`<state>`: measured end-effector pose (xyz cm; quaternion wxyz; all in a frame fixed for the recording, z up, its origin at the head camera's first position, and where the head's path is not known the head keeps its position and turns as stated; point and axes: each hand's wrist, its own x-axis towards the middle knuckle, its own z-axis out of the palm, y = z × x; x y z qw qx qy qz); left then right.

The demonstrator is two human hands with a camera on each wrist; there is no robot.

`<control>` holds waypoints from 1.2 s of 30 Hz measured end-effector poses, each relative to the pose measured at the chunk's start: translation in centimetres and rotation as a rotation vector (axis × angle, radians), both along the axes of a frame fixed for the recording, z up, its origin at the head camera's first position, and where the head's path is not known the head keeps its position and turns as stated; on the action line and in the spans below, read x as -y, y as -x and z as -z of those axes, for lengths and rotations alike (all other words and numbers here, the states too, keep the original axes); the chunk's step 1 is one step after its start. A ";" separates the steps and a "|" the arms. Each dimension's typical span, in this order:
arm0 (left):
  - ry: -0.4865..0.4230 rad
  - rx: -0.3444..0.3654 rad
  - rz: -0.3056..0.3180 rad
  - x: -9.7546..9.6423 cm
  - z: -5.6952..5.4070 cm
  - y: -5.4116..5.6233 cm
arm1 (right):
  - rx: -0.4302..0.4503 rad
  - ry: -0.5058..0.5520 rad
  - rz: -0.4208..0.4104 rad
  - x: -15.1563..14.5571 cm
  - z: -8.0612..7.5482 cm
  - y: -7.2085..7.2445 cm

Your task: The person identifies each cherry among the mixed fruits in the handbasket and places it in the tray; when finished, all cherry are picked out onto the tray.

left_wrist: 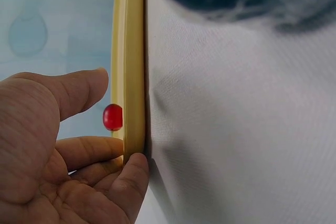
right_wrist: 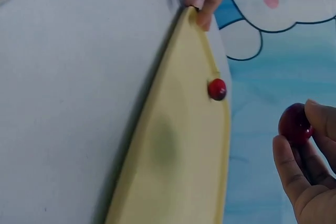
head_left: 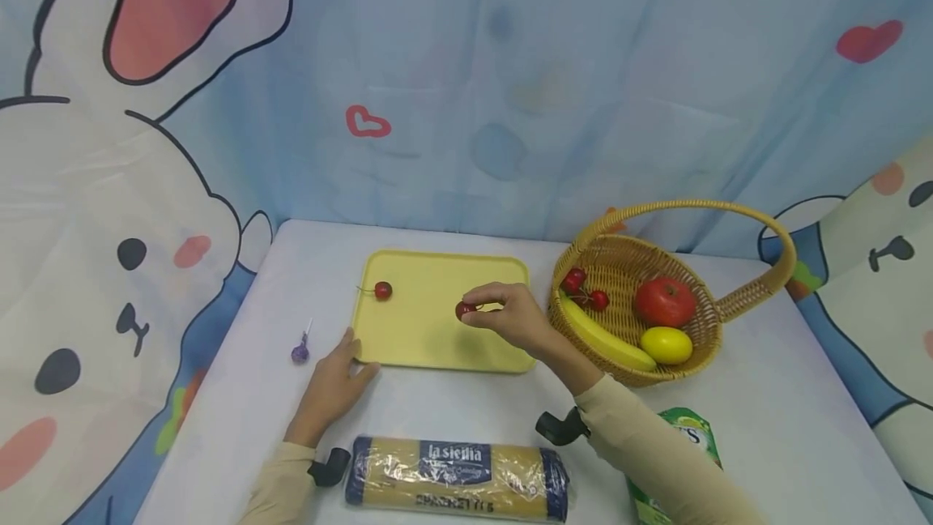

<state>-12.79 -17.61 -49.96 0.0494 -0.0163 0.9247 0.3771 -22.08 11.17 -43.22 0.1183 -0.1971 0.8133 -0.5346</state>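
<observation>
The cherry [right_wrist: 293,125] is pinched between your right hand's [head_left: 516,318] fingers, over the tray [head_left: 423,335], height hard to judge. You seem mid-carry, calling for a steady pinch. Your left hand [head_left: 331,387] touches the tray corner, thumb apart. Only the head view shows the basket [head_left: 616,267], right of both hands' fingers.

purple lollipop [head_left: 300,352]; spaghetti pack [head_left: 459,480]; green packet [head_left: 691,430], partly hidden; rabbit-print curtain [head_left: 437,39]

Pale blue cloth [head_left: 583,63] printed with cartoons hangs behind the white table [head_left: 787,395]. A large white rabbit [head_left: 73,217] with a pinkish ear lining [head_left: 171,14] fills the left, another cartoon face [head_left: 871,298] shows at right, and red hearts [head_left: 870,41] dot the cloth.
</observation>
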 end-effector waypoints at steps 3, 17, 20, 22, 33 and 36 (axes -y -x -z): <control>0.005 -0.009 0.002 0.1 0.0 0.0 | 0.011 0.002 0.026 1.4 1.2 0.7; -0.007 -0.019 0.009 0.1 0.3 0.2 | -0.133 -0.136 0.114 7.8 5.3 3.1; -0.009 -0.029 0.010 0.1 0.3 0.2 | -0.155 -0.168 0.131 8.7 5.8 3.8; -0.005 -0.031 0.012 0.1 0.3 0.2 | -0.160 -0.182 0.142 9.2 6.2 4.1; 0.001 -0.014 0.011 0.1 0.3 0.4 | -0.183 -0.163 0.137 10.9 7.2 5.3; -0.003 0.005 0.011 0.1 0.3 0.4 | -0.163 -0.159 0.148 11.0 7.3 5.3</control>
